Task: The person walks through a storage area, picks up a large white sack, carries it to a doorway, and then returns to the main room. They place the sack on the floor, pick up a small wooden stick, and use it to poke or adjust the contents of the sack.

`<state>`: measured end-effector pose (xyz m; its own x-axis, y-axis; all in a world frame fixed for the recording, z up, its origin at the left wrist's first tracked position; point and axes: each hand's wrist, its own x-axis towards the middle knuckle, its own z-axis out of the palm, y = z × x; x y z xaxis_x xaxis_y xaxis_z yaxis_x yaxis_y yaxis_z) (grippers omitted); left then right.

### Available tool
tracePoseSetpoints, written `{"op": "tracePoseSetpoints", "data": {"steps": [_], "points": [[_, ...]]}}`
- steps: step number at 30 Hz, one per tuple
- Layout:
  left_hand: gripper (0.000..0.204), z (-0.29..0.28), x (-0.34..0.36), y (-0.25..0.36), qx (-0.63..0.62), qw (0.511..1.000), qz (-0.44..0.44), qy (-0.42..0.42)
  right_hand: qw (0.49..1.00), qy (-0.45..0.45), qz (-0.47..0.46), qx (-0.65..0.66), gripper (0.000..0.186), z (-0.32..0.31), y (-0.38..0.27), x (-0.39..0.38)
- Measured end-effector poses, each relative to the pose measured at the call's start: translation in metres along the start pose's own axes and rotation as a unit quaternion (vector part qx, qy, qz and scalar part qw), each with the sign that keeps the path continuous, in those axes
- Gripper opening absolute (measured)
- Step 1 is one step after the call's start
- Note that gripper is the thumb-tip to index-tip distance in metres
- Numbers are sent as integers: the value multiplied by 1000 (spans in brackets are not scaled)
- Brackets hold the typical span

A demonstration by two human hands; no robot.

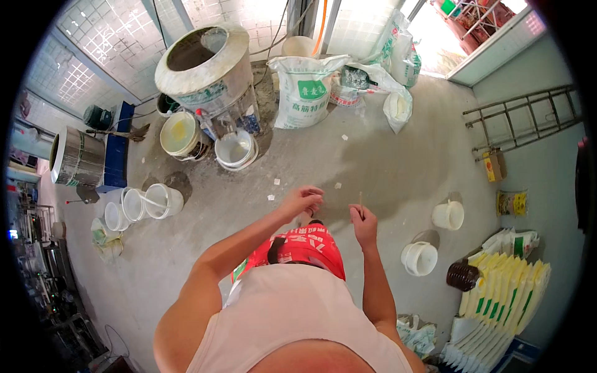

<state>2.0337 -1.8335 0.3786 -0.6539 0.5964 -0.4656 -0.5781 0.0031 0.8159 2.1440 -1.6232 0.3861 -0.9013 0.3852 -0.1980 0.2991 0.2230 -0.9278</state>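
My left hand (301,202) is held out in front of my body, palm inward, its fingers loosely bent and partly apart. Nothing shows in it. To its right, my right hand (364,225) is closed, with the fingertips pinching a thin, light brown stick (362,199) that points upward. The stick's exact kind is too small to make out. A red apron-like cloth (305,252) with white print hangs at my waist, just below my left hand. Beneath both hands lies grey concrete floor (398,180) with a few small pale scraps (337,186).
A large drum-shaped machine (217,81) stands at the far left beside white buckets (236,151). Flour-type sacks (303,93) lean at the back. Two white buckets (419,258) sit at right, near stacked yellow-white bags (504,289). A metal ladder (525,118) rests against the right wall.
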Motion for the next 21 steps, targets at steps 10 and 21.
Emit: {"op": "tracePoseSetpoints", "data": {"steps": [10,21], "points": [[21,-64,221,119,-148,977,-23,150,997,-19,60,35,21,-16,-57,346],[21,-111,536,215,-243,955,-47,165,998,27,55,-30,22,25,-53,635]]}}
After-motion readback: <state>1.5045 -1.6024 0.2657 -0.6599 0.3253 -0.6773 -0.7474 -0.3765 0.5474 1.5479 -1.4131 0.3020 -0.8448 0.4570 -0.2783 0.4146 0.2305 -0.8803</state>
